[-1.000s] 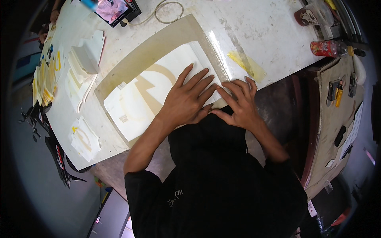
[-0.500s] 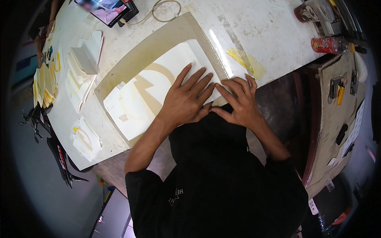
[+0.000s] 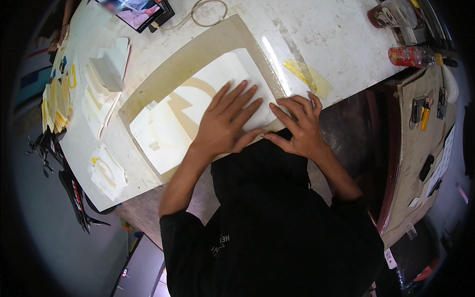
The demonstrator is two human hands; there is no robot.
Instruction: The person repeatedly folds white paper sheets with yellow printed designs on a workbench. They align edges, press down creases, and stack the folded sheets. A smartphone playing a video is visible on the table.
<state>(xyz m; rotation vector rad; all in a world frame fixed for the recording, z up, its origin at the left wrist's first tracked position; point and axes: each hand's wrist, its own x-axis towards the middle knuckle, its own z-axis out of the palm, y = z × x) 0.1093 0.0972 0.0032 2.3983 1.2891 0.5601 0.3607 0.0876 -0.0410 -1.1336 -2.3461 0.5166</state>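
Observation:
A white sheet (image 3: 170, 154) with a tan curved, arrow-like shape on it lies on a tan translucent mat (image 3: 148, 89) at the table's near edge. Flat on the sheet's right part rests my left hand (image 3: 222, 119), open with its fingers spread. My right hand (image 3: 300, 126) is at the sheet's near right corner. Its fingers are bent but apart, the thumb tip close to my left thumb, and I see nothing held in it. Beyond the right hand lies a clear yellowish plastic piece (image 3: 309, 79) with a curved edge.
Folded white papers (image 3: 104, 74) and a small paper template (image 3: 108, 173) lie left, with yellow-edged sheets (image 3: 57, 106) farther out. A lit screen (image 3: 136, 12) and cable (image 3: 193, 15) are at the back. Rightward are a red-labelled bottle (image 3: 410, 57) and a brown board (image 3: 403, 163).
My left hand has slid left across the sheet, away from my right hand, and its thumb has spread out. The right hand stays nearly in place.

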